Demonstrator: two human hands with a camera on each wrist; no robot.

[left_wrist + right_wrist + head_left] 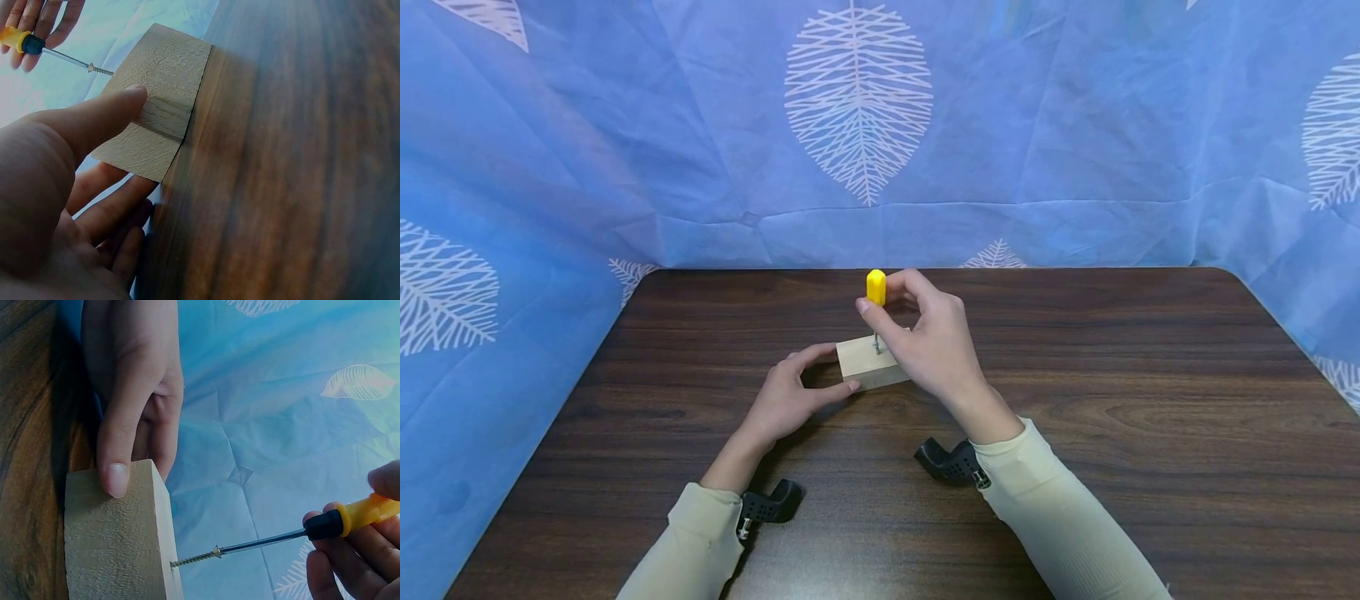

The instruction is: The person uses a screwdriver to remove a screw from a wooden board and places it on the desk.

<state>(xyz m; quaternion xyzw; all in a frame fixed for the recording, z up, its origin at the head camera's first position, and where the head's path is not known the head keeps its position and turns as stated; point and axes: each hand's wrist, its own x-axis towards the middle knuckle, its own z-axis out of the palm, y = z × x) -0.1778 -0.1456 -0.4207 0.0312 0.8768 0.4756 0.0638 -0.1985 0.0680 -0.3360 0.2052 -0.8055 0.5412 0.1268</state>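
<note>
1. Tabletop [1150, 400]: dark brown wood grain, streaks running mostly left to right, far corners rounded.
2. Blue cloth [1045, 125] behind far edge, also along left and right sides; wrinkled.
3. White leaf prints [859, 104] on cloth: large one far middle, tip down; others left and right, some only partly visible.
4. Crease [970, 204] running across far cloth, low down.
5. Light: pale sheen [865, 521] on near part of tabletop.
</note>
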